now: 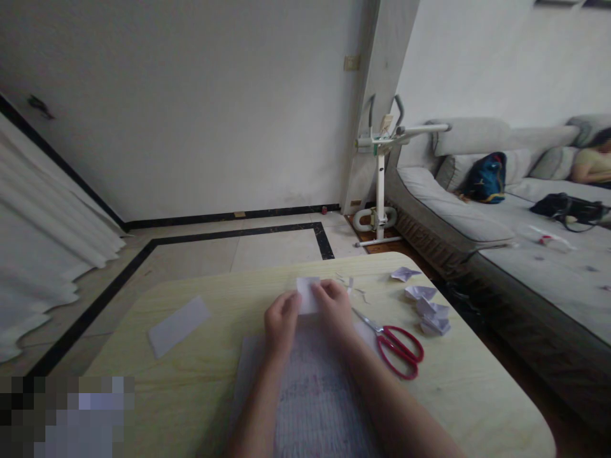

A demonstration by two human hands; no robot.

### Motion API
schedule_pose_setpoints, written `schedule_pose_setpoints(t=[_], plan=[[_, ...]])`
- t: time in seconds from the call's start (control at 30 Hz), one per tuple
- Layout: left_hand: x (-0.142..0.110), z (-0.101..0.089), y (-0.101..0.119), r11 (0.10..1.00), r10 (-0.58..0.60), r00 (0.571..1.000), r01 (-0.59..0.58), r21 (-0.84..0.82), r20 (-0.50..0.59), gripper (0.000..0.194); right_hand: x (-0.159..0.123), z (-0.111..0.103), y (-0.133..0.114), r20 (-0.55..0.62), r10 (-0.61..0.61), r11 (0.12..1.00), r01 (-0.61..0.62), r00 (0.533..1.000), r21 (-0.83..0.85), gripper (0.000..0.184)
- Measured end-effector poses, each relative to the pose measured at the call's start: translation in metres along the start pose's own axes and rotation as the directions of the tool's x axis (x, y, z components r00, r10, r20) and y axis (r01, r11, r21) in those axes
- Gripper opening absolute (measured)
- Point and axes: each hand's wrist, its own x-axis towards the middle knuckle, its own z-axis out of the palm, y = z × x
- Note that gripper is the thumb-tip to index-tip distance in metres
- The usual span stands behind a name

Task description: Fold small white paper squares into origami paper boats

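A small white piece of paper (308,298) is held up between my two hands above the table. My left hand (281,321) pinches its left edge, and my right hand (334,308) grips it from the right with thumb and fingers. Under my forearms lies a larger sheet covered in writing (317,394). Scissors with red handles (398,350) rest to the right of my right hand, blades pointing toward it. Thin paper scraps (360,294) are scattered just beyond that hand. Several folded paper shapes (432,308) sit along the table's right side.
A blank paper strip (179,326) lies on the left of the pale wooden table (219,305). Past the table stand a white exercise machine (380,184) and a grey sofa (443,216) with a blue backpack (487,178). A person (592,164) sits at far right.
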Motion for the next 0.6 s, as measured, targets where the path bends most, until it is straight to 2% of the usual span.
schedule_pose_setpoints(t=[0.13,0.3,0.6], plan=[[-0.0002,0.0012,-0.0038,0.998,-0.062,0.998,0.063,-0.032,0.029,0.036,0.0023,-0.0018,0.0006,-0.048,0.017,0.998,-0.014,0.999,0.057,0.022],[0.0001,0.0007,-0.0037,0.999,-0.031,0.999,0.031,-0.015,0.018,0.031,0.0005,0.0,0.0013,0.059,0.004,0.992,-0.012,0.998,0.128,0.017],[0.002,0.0007,-0.0061,0.999,0.05,0.998,-0.049,0.024,-0.046,0.025,-0.0035,0.002,0.0018,0.146,0.045,0.996,-0.055,0.988,0.066,0.011]])
